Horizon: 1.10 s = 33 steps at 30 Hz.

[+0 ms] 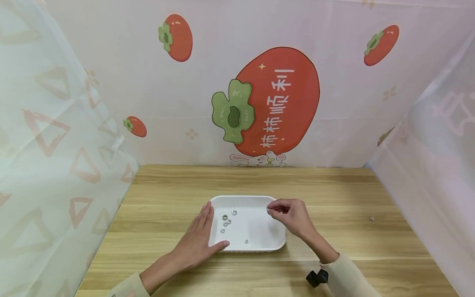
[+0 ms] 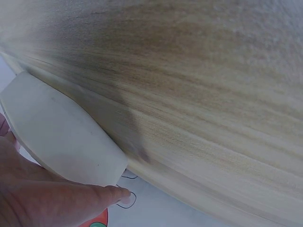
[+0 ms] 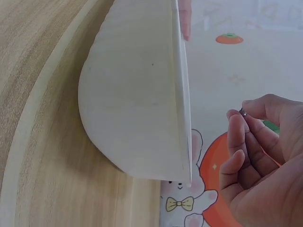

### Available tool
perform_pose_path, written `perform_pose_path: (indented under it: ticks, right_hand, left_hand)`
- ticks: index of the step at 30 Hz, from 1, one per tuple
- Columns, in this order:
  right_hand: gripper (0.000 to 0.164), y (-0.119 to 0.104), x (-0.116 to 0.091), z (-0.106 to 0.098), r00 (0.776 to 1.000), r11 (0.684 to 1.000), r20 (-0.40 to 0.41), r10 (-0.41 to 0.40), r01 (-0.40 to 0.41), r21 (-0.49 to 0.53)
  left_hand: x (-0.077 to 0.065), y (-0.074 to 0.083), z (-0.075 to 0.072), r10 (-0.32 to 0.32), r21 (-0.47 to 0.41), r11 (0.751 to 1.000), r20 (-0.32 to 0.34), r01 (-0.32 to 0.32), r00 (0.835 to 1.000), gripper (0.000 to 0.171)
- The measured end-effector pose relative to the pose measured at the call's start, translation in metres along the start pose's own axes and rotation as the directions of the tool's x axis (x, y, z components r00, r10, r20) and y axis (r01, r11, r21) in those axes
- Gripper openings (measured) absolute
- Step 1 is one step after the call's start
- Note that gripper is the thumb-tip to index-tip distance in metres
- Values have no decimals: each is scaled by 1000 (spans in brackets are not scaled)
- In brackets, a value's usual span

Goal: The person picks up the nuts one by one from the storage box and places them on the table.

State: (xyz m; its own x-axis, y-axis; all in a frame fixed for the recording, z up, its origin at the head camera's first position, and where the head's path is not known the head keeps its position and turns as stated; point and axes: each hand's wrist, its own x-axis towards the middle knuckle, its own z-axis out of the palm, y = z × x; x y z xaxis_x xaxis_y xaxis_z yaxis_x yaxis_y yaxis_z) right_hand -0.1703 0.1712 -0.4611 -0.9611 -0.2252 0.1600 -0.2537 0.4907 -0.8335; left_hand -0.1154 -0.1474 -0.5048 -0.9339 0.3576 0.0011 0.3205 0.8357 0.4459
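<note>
A white tray (image 1: 256,250) holds several small silver metal nuts (image 1: 234,212) and a brass-coloured nut (image 1: 224,217), mostly toward its left side. One silver nut (image 1: 246,241) lies apart near the front. My left hand (image 1: 198,239) lies along the tray's left side, fingers straight, with the thumb at the front rim. Over the tray's right end, my right hand (image 1: 291,214) pinches a small metal nut (image 3: 243,112) between thumb and index finger. The fingers cover most of that nut, so its exact shape is hard to see.
One small nut (image 1: 372,219) lies on the wooden table (image 1: 167,185) far to the right. A black device (image 1: 317,278) sits at the right cuff. A patterned cloth backdrop (image 1: 345,123) stands behind the table, with similar cloth at both sides.
</note>
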Motion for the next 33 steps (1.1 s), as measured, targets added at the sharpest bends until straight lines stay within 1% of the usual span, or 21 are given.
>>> perform_pose_path:
  ticks: [6,17,25,33]
  right_hand:
    - [8,4,-2,-6,1000,1000,-14,11,-11,17]
    - [8,14,-6,-15,998,998,-46,40,-38,44]
    - [7,22,-10,-25,996,998,-72,43,-40,39]
    - [8,30,-17,-36,993,997,-107,51,-44,68]
  left_hand:
    - [0,-1,1,-1,4,1000,-9,1,1000,115]
    - [0,-1,0,-2,-5,1000,4,2,1000,116]
    - [-1,-1,3,1,8,1000,-32,-1,999,115]
    - [0,-2,3,-3,27,1000,-11,3,1000,117]
